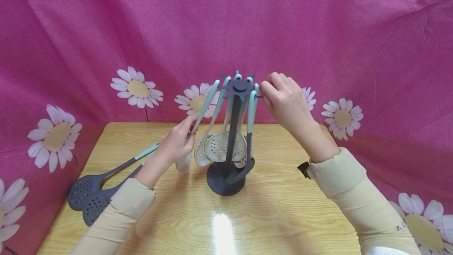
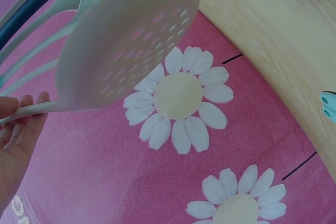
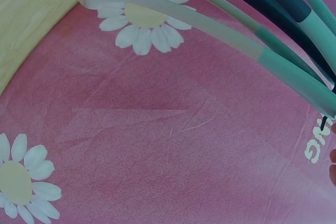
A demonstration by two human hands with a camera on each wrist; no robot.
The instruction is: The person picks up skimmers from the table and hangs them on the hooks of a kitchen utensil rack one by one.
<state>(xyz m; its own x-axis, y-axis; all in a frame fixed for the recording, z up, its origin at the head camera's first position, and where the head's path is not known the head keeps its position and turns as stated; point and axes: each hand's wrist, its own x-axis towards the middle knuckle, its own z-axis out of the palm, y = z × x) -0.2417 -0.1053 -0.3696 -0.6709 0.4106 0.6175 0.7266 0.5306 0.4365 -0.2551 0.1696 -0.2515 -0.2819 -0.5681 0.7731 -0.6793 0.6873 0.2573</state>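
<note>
A dark utensil stand (image 1: 231, 129) with a round base holds several mint-handled utensils on its top hooks. My left hand (image 1: 177, 141) pinches the shaft of a white skimmer (image 2: 126, 51) at the stand's left. The skimmer's mint handle slants up to a hook, and its perforated head hangs below my hand. At the stand's top right, my right hand (image 1: 286, 99) has curled fingers at a hook, beside the mint handle ends. Only its fingertips (image 3: 333, 174) enter the right wrist view. A dark ladle (image 1: 244, 172) hangs on the near right side.
Two dark perforated utensils with mint handles, one a skimmer (image 1: 85, 190), lie at the table's left, partly behind my left forearm. Pale slotted spoons (image 1: 216, 146) hang around the post. A pink flowered cloth (image 1: 212, 23) surrounds the wooden table (image 1: 283, 207) at the back and sides.
</note>
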